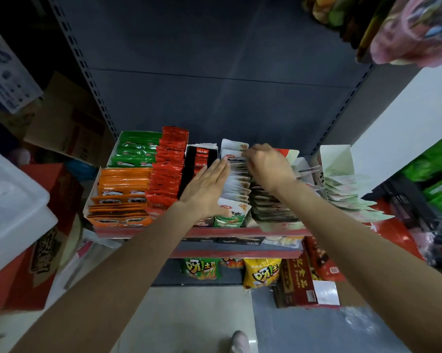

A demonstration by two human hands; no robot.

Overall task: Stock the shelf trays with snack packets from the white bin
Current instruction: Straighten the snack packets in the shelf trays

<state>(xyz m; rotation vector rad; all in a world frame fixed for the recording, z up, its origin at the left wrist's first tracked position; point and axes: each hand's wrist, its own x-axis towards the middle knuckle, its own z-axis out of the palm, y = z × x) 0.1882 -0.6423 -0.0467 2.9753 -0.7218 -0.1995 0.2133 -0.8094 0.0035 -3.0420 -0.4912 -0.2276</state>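
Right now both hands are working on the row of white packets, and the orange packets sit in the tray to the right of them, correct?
Not quite. In the head view the orange packets sit far left of the white packets, where the left hand and right hand work.

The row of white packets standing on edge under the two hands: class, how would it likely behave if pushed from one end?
The white packets look thin and flat, so probably light and floppy. Standing on edge, they would likely fan or topple; the left hand lies flat against them. Glossy wrappers suggest slipperiness.

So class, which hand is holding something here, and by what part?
The right hand pinches white packets by their top edges at the row's back. The left hand lies flat against the row, holding nothing.
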